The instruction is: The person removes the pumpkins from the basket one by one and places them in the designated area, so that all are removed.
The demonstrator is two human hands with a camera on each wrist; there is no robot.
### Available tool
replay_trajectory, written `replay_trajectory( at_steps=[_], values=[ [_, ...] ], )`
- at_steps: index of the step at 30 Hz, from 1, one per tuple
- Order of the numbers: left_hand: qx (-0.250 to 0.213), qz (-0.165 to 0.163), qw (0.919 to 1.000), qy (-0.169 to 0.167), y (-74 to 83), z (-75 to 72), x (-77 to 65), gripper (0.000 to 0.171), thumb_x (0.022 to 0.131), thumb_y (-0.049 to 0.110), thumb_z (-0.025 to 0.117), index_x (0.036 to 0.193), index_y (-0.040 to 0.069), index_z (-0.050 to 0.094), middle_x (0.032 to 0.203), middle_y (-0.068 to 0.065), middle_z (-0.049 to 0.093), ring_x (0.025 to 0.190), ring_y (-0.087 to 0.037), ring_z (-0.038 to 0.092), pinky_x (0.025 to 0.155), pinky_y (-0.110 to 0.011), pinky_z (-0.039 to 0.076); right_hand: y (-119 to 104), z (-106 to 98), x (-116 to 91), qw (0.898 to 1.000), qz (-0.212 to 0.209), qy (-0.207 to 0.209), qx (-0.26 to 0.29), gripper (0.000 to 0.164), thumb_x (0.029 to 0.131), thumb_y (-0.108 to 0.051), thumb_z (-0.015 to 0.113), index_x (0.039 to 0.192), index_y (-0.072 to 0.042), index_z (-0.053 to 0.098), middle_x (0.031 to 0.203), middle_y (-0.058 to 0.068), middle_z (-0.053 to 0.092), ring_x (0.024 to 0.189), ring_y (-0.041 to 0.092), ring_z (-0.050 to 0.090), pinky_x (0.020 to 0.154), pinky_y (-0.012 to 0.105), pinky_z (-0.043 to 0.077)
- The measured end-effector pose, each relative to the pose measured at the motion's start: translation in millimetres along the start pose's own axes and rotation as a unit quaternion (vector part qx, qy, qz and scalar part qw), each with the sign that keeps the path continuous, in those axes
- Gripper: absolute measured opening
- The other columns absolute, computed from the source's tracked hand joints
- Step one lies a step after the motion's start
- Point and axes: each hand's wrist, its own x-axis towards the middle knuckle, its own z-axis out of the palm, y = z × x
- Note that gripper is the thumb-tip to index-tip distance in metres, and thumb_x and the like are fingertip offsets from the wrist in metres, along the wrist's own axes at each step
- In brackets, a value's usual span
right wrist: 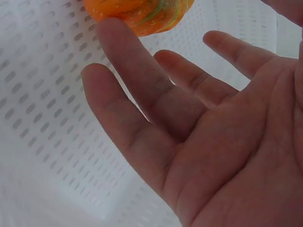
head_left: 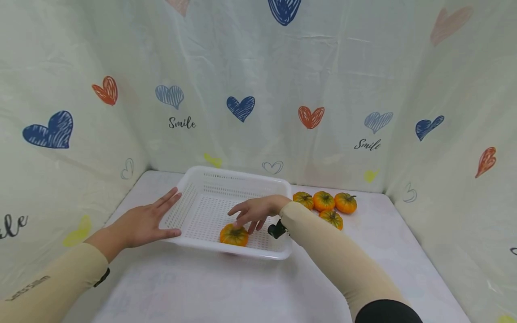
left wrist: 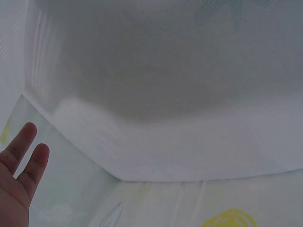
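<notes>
A white perforated plastic basket (head_left: 238, 176) stands on the table in the head view. One small orange-and-green pumpkin (head_left: 234, 235) lies inside it, near the front wall. Over that pumpkin is my right hand (head_left: 258, 211), fingers spread and loosely bent, with a fingertip at or close to its top. The right wrist view shows the pumpkin (right wrist: 142, 14) just beyond the fingers of the open palm (right wrist: 227, 127). My left hand (head_left: 147, 222) is against the basket's left side, fingers and thumb spread straight. Part of the left hand (left wrist: 21, 175) appears in the left wrist view.
Several similar pumpkins (head_left: 324, 201) sit in a cluster on the white table (head_left: 194, 287), right of the basket and behind my right forearm. A pale curtain (head_left: 210, 58) printed with hearts surrounds the table at the back and sides.
</notes>
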Motion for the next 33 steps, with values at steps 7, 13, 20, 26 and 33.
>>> replay_trajectory(
  at_steps=[7, 13, 20, 26, 33],
  values=[
    [-0.002, -0.010, 0.9999, -0.004, 1.6, 1.0, 2.0, 0.100, 0.088, 0.072, 0.055, 0.159, 0.011, 0.020, 0.166, -0.008, 0.012, 0.111, -0.043, 0.062, 0.088, -0.059, 0.050, -7.4, 0.6, 12.8, 1.000, -0.017, -0.018, 0.011, 0.054, 0.099, -0.025, 0.064, 0.150, -0.022, 0.047, 0.147, 0.009, 0.048, 0.104, 0.027, 0.069, 0.092, 0.045, 0.053],
    [0.001, -0.022, 0.9996, -0.015, 1.9, 1.5, 2.8, 0.100, 0.088, 0.070, 0.056, 0.160, 0.013, 0.018, 0.167, -0.008, 0.011, 0.113, -0.045, 0.061, 0.089, -0.060, 0.050, -4.9, 3.0, 25.4, 0.998, -0.031, -0.045, 0.014, 0.054, 0.096, -0.021, 0.066, 0.148, -0.029, 0.050, 0.143, 0.002, 0.051, 0.107, 0.026, 0.067, 0.091, 0.042, 0.053],
    [0.007, -0.024, 0.9996, -0.016, 1.1, 1.8, 3.4, 0.100, 0.088, 0.070, 0.056, 0.160, 0.013, 0.018, 0.166, -0.008, 0.011, 0.114, -0.045, 0.060, 0.089, -0.060, 0.050, 0.6, 6.8, 35.6, 0.998, -0.053, -0.044, 0.007, 0.061, 0.093, -0.017, 0.070, 0.148, -0.031, 0.049, 0.146, 0.002, 0.047, 0.109, 0.018, 0.063, 0.090, 0.041, 0.054],
    [-0.003, -0.029, 0.9994, -0.021, 2.7, 2.6, 2.2, 0.100, 0.087, 0.071, 0.056, 0.160, 0.014, 0.018, 0.166, -0.008, 0.012, 0.114, -0.045, 0.060, 0.088, -0.060, 0.051, 4.8, 14.2, 43.0, 0.997, -0.067, -0.023, -0.015, 0.067, 0.086, -0.017, 0.078, 0.146, -0.033, 0.052, 0.134, -0.004, 0.054, 0.115, 0.013, 0.052, 0.088, 0.036, 0.055],
    [0.009, -0.026, 0.9995, -0.017, 1.1, 3.4, 3.7, 0.100, 0.088, 0.070, 0.056, 0.160, 0.014, 0.017, 0.166, -0.008, 0.011, 0.113, -0.045, 0.061, 0.087, -0.060, 0.051, 6.6, 17.8, 45.7, 0.996, -0.084, -0.007, -0.021, 0.069, 0.086, -0.020, 0.079, 0.148, -0.032, 0.051, 0.136, -0.001, 0.052, 0.117, 0.017, 0.051, 0.086, 0.035, 0.056]
  ],
)
